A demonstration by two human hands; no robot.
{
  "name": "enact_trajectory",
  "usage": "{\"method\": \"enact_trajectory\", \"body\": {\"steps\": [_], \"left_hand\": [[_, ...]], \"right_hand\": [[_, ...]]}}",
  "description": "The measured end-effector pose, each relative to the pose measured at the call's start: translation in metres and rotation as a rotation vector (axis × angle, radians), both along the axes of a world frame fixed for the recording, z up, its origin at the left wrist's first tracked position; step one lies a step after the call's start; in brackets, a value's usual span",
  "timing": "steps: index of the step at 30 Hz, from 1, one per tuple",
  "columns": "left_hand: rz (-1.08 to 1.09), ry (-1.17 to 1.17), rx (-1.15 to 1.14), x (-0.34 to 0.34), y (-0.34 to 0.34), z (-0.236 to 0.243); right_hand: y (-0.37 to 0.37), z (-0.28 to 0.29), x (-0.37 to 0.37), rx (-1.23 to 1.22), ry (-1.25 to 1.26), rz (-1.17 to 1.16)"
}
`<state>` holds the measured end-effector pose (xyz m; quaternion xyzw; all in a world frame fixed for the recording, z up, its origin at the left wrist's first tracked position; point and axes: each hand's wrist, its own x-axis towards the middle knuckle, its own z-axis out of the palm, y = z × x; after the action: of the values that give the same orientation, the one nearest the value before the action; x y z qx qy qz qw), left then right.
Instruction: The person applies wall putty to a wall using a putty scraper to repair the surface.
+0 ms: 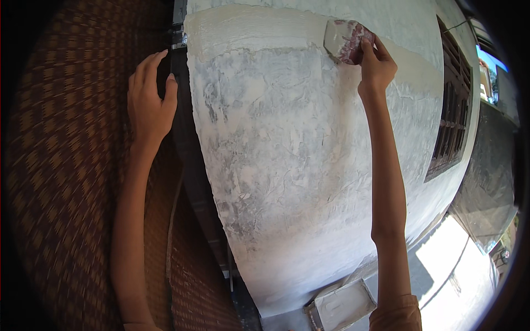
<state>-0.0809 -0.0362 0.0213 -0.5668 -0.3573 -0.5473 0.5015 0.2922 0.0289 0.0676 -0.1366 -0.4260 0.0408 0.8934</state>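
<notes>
My right hand [376, 69] grips a flat, angular plastering tool [343, 39], caked white with reddish patches, held against the upper part of the rough grey-white wall [276, 138], on a band of smoother cream plaster [254, 30]. My left hand [150, 96] is raised at the left, fingers apart and loosely curved with nothing in them, beside the dark gap and the wall's ragged vertical edge.
A brown woven panel [66, 127] fills the left side. A barred wooden window [448, 121] sits at the right. Below, a tray of white paste [342, 303] stands at the wall's foot, near a sunlit pale floor [458, 276]. A dark sheet [488, 171] is at the far right.
</notes>
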Motion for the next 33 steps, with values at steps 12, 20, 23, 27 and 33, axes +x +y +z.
{"method": "enact_trajectory", "body": {"steps": [12,20,23,27,33], "left_hand": [[-0.018,-0.002,-0.019,0.02,0.004,0.0],[0.014,-0.001,0.054,0.018,0.004,0.002],[0.01,-0.028,0.04,0.028,0.006,0.006],[0.008,-0.017,0.037,0.028,0.012,0.007],[0.001,-0.015,0.058,0.025,0.006,0.009]], "right_hand": [[-0.031,-0.008,-0.1,0.06,-0.33,0.082],[0.004,-0.015,0.023,0.057,-0.031,0.074],[-0.006,-0.013,0.031,0.127,-0.004,0.067],[-0.006,-0.012,-0.024,0.069,-0.248,-0.006],[-0.002,-0.019,0.021,0.029,-0.074,0.027]]}}
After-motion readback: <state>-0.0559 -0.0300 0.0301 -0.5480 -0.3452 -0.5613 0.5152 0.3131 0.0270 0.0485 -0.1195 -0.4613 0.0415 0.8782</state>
